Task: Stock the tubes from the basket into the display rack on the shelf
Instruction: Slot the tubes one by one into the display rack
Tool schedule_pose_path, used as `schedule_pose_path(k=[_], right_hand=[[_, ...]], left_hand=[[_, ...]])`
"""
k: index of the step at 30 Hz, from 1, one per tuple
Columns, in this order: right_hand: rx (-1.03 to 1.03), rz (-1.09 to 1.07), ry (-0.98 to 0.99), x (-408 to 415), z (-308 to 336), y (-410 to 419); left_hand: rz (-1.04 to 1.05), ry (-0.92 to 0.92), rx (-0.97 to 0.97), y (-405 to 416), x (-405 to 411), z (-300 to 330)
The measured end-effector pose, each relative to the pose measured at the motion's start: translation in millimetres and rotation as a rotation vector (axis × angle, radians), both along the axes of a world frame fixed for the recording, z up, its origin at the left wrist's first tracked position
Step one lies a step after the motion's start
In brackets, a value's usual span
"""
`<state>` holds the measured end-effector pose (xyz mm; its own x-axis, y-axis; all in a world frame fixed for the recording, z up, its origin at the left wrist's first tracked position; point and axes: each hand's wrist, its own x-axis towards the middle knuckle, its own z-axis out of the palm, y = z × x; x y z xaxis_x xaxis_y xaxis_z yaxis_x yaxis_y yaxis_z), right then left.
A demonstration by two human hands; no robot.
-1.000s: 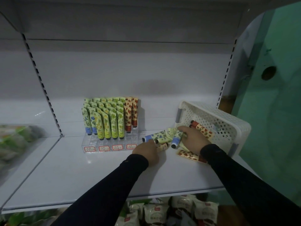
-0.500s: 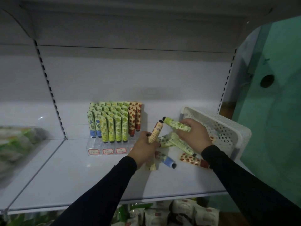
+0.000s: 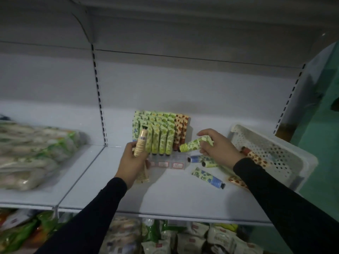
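Fingers, left: curled round a beige tube point(image 3: 140, 142), with what looks like a second pale tube point(image 3: 145, 174) tucked under my left hand point(image 3: 131, 162); I cannot tell how that lower one is held.
Fingers, right: pinching a green tube point(image 3: 195, 143) near its crimped end, the rest of my right hand point(image 3: 219, 149) closed loosely behind it.
Beige tube axis: near upright, dark cap on top, crimp down in my palm; it stands just in front of the left end of the display rack point(image 3: 161, 136).
Green tube axis: close to level, yellow cap pointing left at the rack's right end, just beside the brown spotted tubes point(image 3: 180, 129).
Nearer hand: I judge the left, since its tube overlaps the front row; but cap-up is opposite to the racked tubes, which stand cap-down, so it likely needs flipping.
Remaining stock: loose tubes point(image 3: 208, 177) lie on the shelf point(image 3: 91, 176) between the rack and the basket point(image 3: 286, 156); at least one spotted tube point(image 3: 255, 157) is in the basket.
Risk: swinging either tube in could knock the front row.
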<state>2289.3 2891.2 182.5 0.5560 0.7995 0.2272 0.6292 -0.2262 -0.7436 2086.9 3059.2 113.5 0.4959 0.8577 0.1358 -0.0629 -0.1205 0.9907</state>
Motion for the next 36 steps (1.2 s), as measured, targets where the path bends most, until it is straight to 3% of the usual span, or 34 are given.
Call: schedule_pose_path(k=[7,15,26,36], right_hand=[[0.025,-0.034,-0.059,-19.7,1.9,36.9],[0.014,-0.076,-0.246,-26.8,-5.3,62.8],[0.188,-0.097,-0.216,-43.2,-9.2,80.4],[0.153,-0.086,-0.317,-51.6,-13.3,94.4]], left_hand=[[0.111,-0.006,-0.039,35.4,-35.1,-23.3],[0.138,0.068,0.076,50.3,-40.0,-44.2],[0.122,0.094,0.100,49.2,-38.7,-45.0],[0.110,0.106,0.117,49.1,-38.6,-44.7]])
